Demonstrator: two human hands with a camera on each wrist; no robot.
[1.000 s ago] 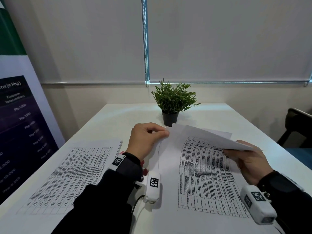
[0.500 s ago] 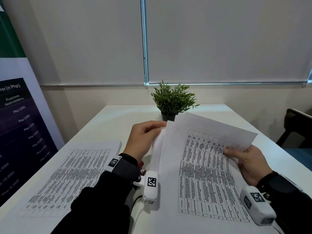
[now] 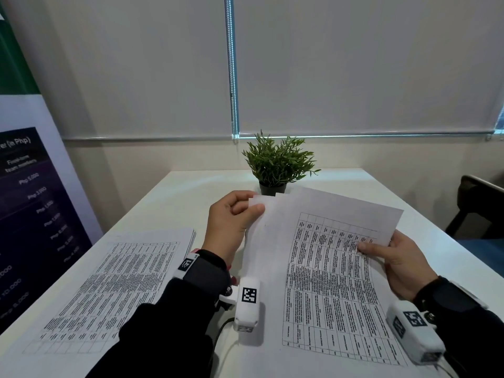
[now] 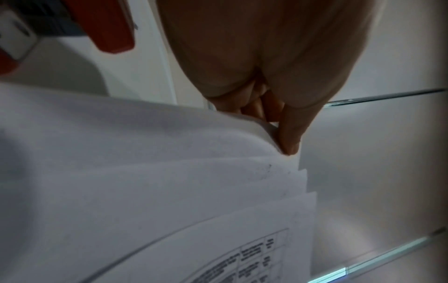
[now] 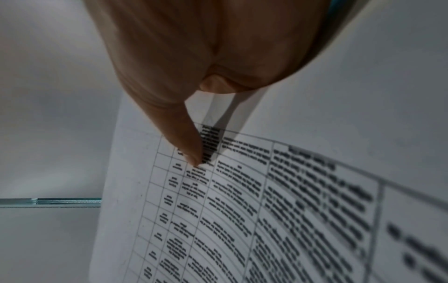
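I hold a few printed sheets (image 3: 335, 236) on the near-right part of the table (image 3: 191, 192), with their far end raised. My left hand (image 3: 231, 222) pinches the far-left corner between thumb and curled fingers. My right hand (image 3: 401, 266) grips the right edge, thumb on the print. A stack of pages (image 3: 122, 282) lies to the left, so I judge the sorting partly done (the held corners are fanned, not yet squared). The potted plant (image 3: 275, 165) stands just beyond the raised edge, and a red object (image 4: 114, 28) sits near my left wrist.
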